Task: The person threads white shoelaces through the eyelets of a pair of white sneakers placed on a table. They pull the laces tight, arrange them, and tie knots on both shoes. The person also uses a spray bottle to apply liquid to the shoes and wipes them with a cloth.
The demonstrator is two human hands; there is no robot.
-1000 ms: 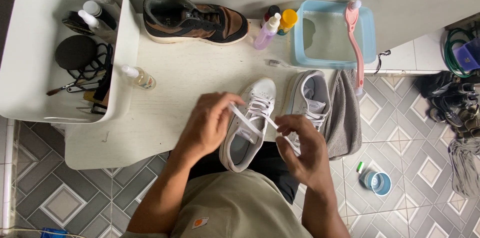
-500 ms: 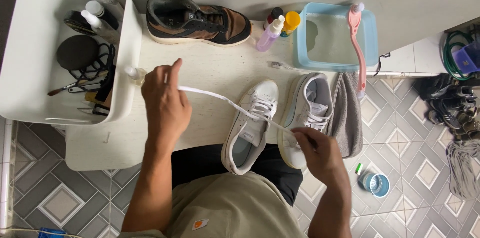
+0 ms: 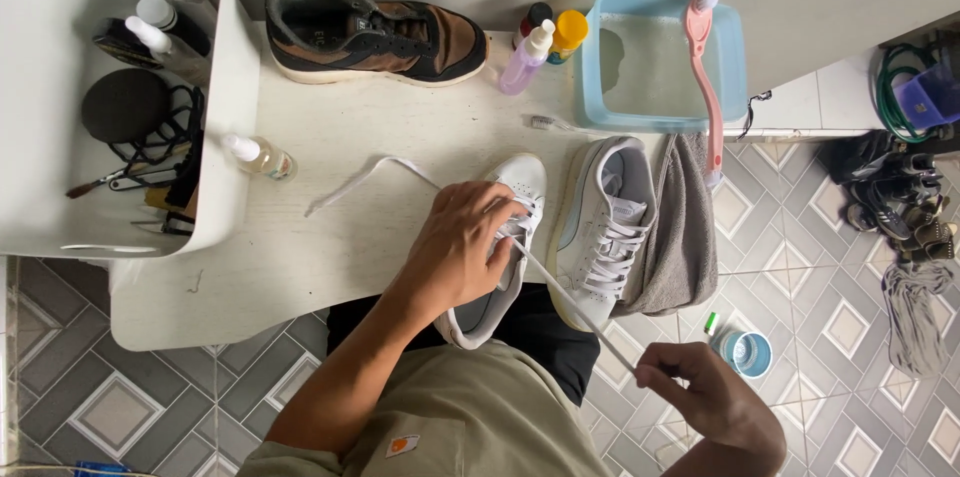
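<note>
the left hand (image 3: 462, 249) is laid over the white shoe (image 3: 497, 242), with its grip closed on the top part of the shoe where the lace holes are. the right hand (image 3: 712, 403) is held low, off the edge of the counter (image 3: 330, 187), and its grip is pinched shut on one end of the white lace (image 3: 575, 302). the lace is pulled in a straight line from the shoe down to that hand. the other end of the lace is seen lying loose on the counter, to the left of the shoe. the white shoe is set at the front edge of the counter, with its heel hanging a little over the lap. a second white shoe (image 3: 605, 227) is placed just beside it on the right, with its laces in. a grey cloth (image 3: 685, 237) is spread next to that shoe and hangs over the edge. a small spray bottle (image 3: 258, 155) is laid on the counter near the white tray (image 3: 225, 67), which is filled with bottles, a black round thing and brushes. a brown and black shoe (image 3: 375, 37) is set at the back of the counter. a purple bottle (image 3: 527, 57) and a yellow-capped bottle (image 3: 568, 35) are stood beside a light blue tub (image 3: 735, 57), and a pink brush (image 3: 705, 77) is laid across the tub. a small blue cup (image 3: 748, 353) is seen on the tiled floor (image 3: 830, 267).
</note>
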